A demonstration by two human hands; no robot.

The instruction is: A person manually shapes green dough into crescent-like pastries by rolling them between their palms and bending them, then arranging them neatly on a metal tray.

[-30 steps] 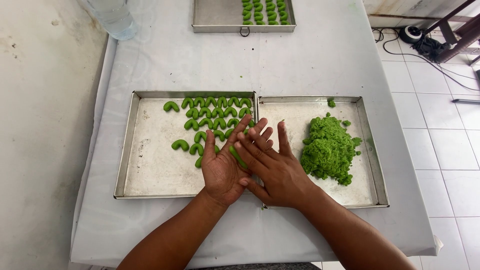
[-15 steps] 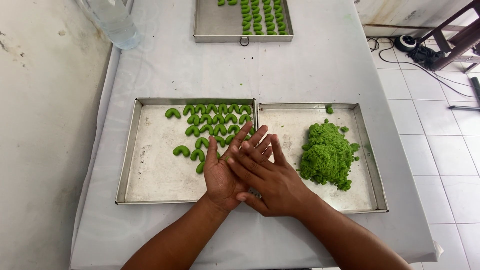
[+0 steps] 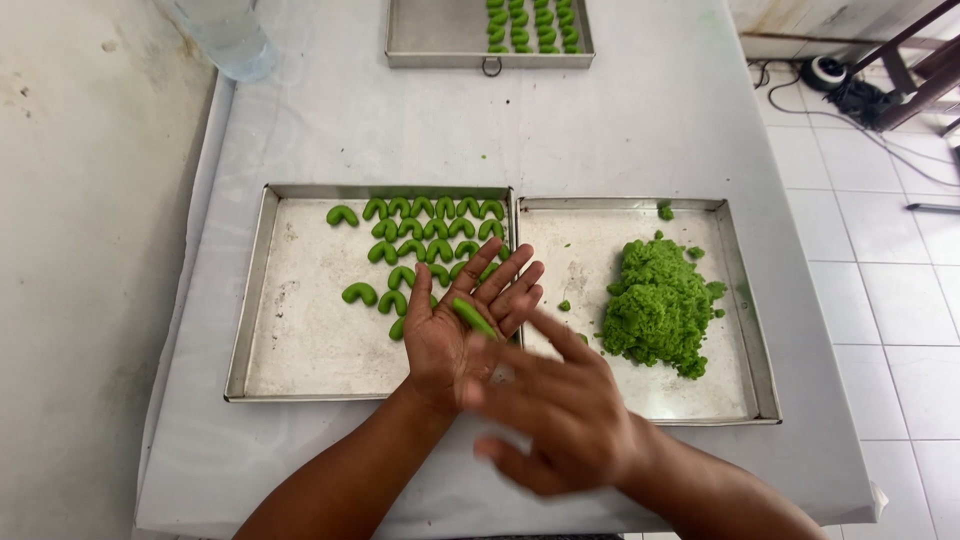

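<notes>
My left hand [image 3: 462,325] lies palm up over the seam between two metal trays, fingers spread, with a small rolled stick of green dough [image 3: 474,318] resting on the palm. My right hand [image 3: 548,412] is blurred just below and to the right of it, fingers apart, holding nothing. The left tray [image 3: 290,340] carries several green crescent-shaped dough pieces [image 3: 425,238] in rows. The right tray [image 3: 740,300] holds a mound of loose green dough [image 3: 658,305].
A third metal tray [image 3: 440,35] with several green pieces sits at the table's far edge. A clear plastic bottle [image 3: 225,35] stands at the far left. The table wears a white cloth [image 3: 620,130]. Cables and a chair leg lie on the tiled floor at right.
My right hand has slid back off my left palm toward me, uncovering the rolled green dough stick. The left hand stays in place, palm up.
</notes>
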